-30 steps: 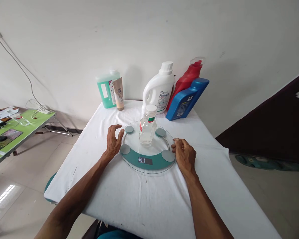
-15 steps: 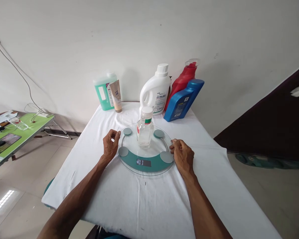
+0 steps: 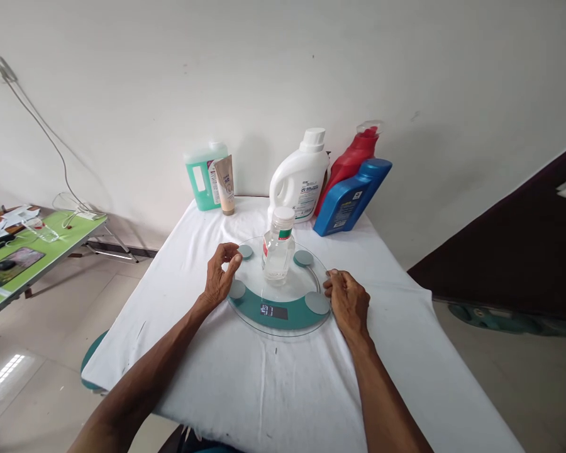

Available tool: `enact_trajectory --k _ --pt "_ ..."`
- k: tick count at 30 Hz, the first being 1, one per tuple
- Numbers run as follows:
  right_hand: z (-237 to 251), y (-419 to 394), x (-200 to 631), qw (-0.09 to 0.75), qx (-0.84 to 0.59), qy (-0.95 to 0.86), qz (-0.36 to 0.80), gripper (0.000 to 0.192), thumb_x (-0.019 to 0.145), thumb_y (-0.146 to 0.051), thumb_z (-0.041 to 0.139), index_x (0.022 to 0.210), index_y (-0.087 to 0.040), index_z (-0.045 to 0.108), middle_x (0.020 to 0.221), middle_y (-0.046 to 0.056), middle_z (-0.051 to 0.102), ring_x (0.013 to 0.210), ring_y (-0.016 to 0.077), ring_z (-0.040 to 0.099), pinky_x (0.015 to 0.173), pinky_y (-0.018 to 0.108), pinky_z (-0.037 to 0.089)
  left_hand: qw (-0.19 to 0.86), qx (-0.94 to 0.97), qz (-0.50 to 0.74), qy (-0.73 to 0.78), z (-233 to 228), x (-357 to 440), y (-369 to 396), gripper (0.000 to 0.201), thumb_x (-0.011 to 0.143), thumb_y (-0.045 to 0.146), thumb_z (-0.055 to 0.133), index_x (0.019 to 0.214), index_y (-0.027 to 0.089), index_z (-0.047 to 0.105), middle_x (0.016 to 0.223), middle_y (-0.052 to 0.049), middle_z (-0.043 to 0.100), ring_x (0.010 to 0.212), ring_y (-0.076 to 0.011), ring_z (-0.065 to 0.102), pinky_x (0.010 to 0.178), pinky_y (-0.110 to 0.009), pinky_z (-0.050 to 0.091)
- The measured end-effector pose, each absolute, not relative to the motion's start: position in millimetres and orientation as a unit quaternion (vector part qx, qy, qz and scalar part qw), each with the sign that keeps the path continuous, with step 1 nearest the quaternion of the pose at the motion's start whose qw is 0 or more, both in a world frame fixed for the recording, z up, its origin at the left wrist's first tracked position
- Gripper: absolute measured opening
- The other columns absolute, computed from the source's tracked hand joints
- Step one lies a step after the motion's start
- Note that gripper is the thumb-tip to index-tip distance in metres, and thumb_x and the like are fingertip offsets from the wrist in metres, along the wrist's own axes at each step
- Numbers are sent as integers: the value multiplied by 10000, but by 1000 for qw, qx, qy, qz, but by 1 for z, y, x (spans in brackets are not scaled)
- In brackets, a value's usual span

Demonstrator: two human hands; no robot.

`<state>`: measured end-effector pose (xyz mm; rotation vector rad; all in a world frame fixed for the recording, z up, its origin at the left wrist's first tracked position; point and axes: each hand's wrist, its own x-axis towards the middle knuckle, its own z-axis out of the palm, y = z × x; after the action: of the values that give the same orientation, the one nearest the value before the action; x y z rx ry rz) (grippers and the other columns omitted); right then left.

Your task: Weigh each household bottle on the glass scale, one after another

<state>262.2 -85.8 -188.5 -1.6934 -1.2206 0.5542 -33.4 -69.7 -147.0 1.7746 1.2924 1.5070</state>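
Note:
A round glass scale (image 3: 293, 313) with a teal band and a dark display lies on the white-covered table (image 3: 273, 390). A small clear bottle (image 3: 278, 253) with a white cap stands upright at the middle of the scale. My left hand (image 3: 221, 277) hovers at the scale's left rim, its fingers curled and thumb pinched to fingertips, holding nothing. My right hand (image 3: 347, 301) rests on the cloth at the scale's right rim, with curled fingers gripping the edge.
At the back of the table by the wall stand a green jug (image 3: 199, 179), a beige tube (image 3: 225, 185), a white detergent bottle (image 3: 299, 179), a red bottle (image 3: 353, 156) and a blue bottle (image 3: 351, 198). A green side table (image 3: 33, 245) with clutter is at left.
My left hand went from open and flat beside the scale to curled and pinched, shifting slightly right over the rim. My right hand and the bottle stayed put.

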Motion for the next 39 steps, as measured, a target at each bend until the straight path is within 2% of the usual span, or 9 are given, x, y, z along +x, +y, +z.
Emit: enact_trajectory --k 4,8,11,13,17,20,26,33,39 --pt "-189 -85 262 480 -689 -488 237 668 926 -841 381 838 -244 666 718 81 730 628 237 669 661 355 502 272 664 541 439 -141 -24 -65 565 1013 685 574 1330 219 604 1215 -148 756 1145 -282 727 995 -458 594" --pt "-189 -84 262 489 -686 -489 225 649 900 -849 380 790 -262 634 693 74 725 618 239 664 692 368 500 311 679 525 408 -139 -9 -59 844 871 660 793 1519 222 475 1473 -213 657 1341 -343 668 1127 -542 546" --pt "-187 -85 262 492 -684 -489 224 623 891 -846 371 734 -284 588 651 66 704 612 242 662 691 368 499 330 680 498 424 -138 4 -57 1024 737 582 941 1552 216 441 1492 -219 645 1397 -378 636 1176 -592 507" --pt "-187 -86 262 498 -677 -488 236 589 911 -812 377 739 -287 579 667 63 710 608 239 665 662 359 496 340 681 480 435 -138 11 -55 985 714 546 967 1509 218 487 1457 -198 673 1363 -376 659 1165 -600 516" --pt "-191 -86 264 509 -662 -495 238 548 949 -771 381 735 -294 543 660 44 697 584 228 654 648 348 494 338 694 450 450 -139 22 -49 679 744 491 949 1282 225 630 1264 -114 763 1166 -323 744 1082 -551 574" --pt "-195 -83 266 513 -656 -497 243 552 954 -783 367 745 -300 533 658 43 696 579 234 654 638 348 492 316 684 448 481 -142 30 -44 543 735 437 945 1154 230 670 1123 -74 793 1055 -304 764 974 -497 620" --pt "-196 -81 266 521 -657 -484 249 574 955 -819 368 748 -308 528 720 80 740 629 253 685 622 338 484 283 668 450 522 -140 40 -38 510 655 395 964 1037 212 680 941 -56 809 859 -288 770 787 -441 644" --pt "-202 -75 264 529 -669 -471 225 662 955 -891 256 720 -319 492 683 97 715 637 263 673 629 347 487 307 660 473 496 -105 62 -24 419 670 337 960 986 190 727 991 -107 842 915 -313 821 836 -476 679" --pt "-205 -76 264 547 -680 -438 215 683 977 -887 221 784 -312 535 717 112 730 659 283 692 642 366 508 324 692 485 425 -89 144 18 553 604 315 1028 1039 186 713 995 -84 827 927 -301 799 822 -451 669"
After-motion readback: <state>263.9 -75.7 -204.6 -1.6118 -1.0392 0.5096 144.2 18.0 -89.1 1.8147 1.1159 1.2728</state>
